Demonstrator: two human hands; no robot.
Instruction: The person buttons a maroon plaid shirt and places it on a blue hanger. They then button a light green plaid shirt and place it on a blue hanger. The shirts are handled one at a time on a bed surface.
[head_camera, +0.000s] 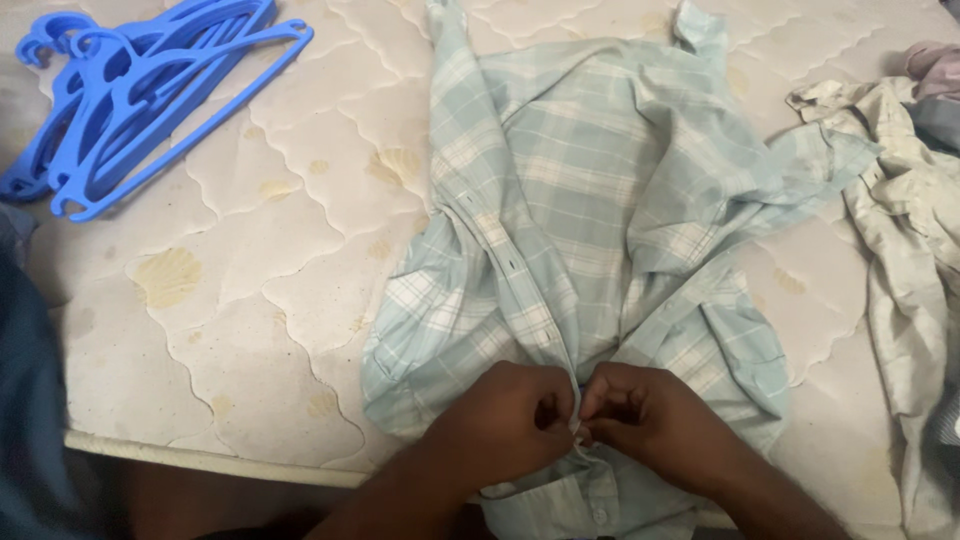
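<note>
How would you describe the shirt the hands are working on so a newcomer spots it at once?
On the quilted mattress, look at the middle, where the left hand and right hand pinch a button placket together. That garment is the pale blue plaid shirt, spread out flat. Unlike the crumpled cream cloth to its right and the blue hangers at far left, it is checked.

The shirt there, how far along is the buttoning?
The shirt lies spread flat on the mattress. Both hands, left and right, pinch the placket near the collar end, where one button is being worked. Above them the placket gapes open, so most buttons look undone. The hangers lie unused.
</note>
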